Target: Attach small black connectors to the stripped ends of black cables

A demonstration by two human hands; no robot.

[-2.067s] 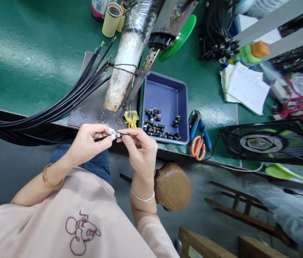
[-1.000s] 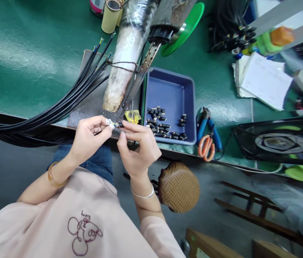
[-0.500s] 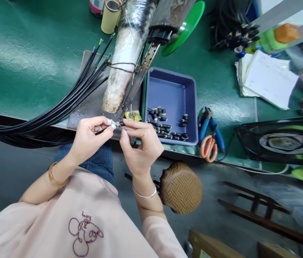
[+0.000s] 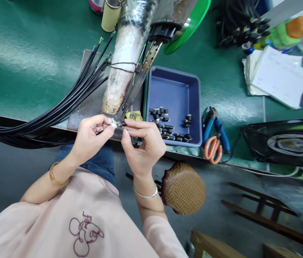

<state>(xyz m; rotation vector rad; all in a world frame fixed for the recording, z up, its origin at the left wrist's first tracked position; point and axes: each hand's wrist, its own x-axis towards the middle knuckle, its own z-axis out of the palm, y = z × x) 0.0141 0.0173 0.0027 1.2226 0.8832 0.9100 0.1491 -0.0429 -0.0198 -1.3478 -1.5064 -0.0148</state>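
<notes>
My left hand (image 4: 92,138) is closed in a pinch, with white wrapping on its fingertips. Just at these tips sit thin coloured wires (image 4: 118,124); exactly what the fingers grip is too small to make out. Facing it, my right hand (image 4: 146,143) pinches a small black cylindrical piece (image 4: 123,123) lined up with the wires. Right above both hands, a soldering iron (image 4: 138,87) with a perforated metal shaft slants down, its tip close to the wires. A yellow pad (image 4: 134,115) lies behind the right fingers. Beneath is a dark board (image 4: 78,113).
Right of the hands, a blue tray (image 4: 173,75) holds several black connectors (image 4: 167,130). Blue-handled cutters (image 4: 209,127) and orange-handled pliers (image 4: 212,148) lie beside it. Black cables (image 4: 60,109) with stripped ends curve in from the left. A wrapped white tube (image 4: 123,59) hangs overhead. A stool (image 4: 185,188) stands below.
Both hands stay nearly in place, with the right hand shifted slightly right. The tray, tools and papers appear further right as the view shifts.
</notes>
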